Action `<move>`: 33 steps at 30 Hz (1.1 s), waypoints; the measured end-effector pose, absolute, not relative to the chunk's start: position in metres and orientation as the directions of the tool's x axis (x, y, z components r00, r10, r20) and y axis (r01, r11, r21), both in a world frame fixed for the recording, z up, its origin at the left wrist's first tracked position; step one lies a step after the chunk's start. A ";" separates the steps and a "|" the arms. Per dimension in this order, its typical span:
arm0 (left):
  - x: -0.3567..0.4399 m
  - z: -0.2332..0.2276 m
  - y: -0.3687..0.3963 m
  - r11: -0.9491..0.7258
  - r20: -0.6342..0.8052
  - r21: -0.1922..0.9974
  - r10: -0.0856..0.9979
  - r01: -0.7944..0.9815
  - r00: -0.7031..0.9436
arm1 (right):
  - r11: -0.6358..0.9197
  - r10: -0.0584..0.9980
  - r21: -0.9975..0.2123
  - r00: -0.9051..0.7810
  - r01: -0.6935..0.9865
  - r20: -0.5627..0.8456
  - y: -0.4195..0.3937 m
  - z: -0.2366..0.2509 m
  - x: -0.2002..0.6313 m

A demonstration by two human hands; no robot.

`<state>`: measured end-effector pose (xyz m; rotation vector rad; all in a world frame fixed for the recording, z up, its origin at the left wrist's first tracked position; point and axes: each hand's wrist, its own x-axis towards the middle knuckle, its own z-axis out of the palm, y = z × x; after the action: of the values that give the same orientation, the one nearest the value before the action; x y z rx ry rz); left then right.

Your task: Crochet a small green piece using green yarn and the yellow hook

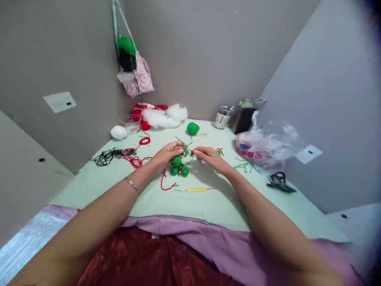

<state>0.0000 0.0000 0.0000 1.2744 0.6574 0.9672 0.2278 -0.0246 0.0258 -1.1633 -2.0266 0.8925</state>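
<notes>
My left hand [170,153] is closed around a green crocheted toy [177,161], pinching it near the top. Rounded green parts with touches of red hang below the fingers. In my right hand [208,155] a thin dark tool [189,149] is pinched, its tip reaching the green work by the left fingertips. Whether it is a needle or a hook I cannot tell. Green yarn runs from the work toward a green yarn ball [193,128] behind the hands. A yellow-handled crochet hook [195,190] lies in front, beside a loose red strand [166,185].
White stuffing [165,117] and a clear tub [131,124] stand at the back left. Dark yarn [110,156] and red yarn [135,161] lie tangled on the left. A can [222,118], a plastic bag [258,145] and a black clip [280,182] are on the right.
</notes>
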 end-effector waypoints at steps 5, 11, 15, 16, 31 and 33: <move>-0.002 0.004 -0.004 0.014 0.097 0.976 0.866 -0.217 0.490 | 0.386 0.888 -0.801 -0.418 0.457 0.190 -0.027 0.027 0.225; -0.002 0.006 -0.006 0.028 0.088 0.977 0.852 -0.212 0.517 | 0.361 0.900 -0.813 -0.399 0.457 0.175 -0.030 0.031 0.221; -0.002 0.005 -0.007 0.044 0.078 0.976 0.842 -0.212 0.534 | 0.326 0.910 -0.835 -0.387 0.444 0.149 -0.028 0.031 0.223; -0.002 0.004 -0.006 0.049 0.076 0.976 0.839 -0.213 0.538 | 0.315 0.912 -0.843 -0.386 0.436 0.141 -0.027 0.030 0.223; -0.004 0.001 -0.001 0.163 -0.006 0.935 0.897 -0.316 0.443 | 0.235 0.972 -0.910 -0.071 0.340 0.225 -0.008 0.005 0.235; -0.005 0.002 0.000 0.175 -0.008 0.919 0.905 -0.355 0.426 | 0.254 0.966 -0.912 -0.042 0.323 0.254 -0.008 0.005 0.234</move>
<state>-0.0047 0.0000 0.0021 1.0280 0.6604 0.9900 0.2340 -0.0079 0.0048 -1.2407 -1.5574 0.8351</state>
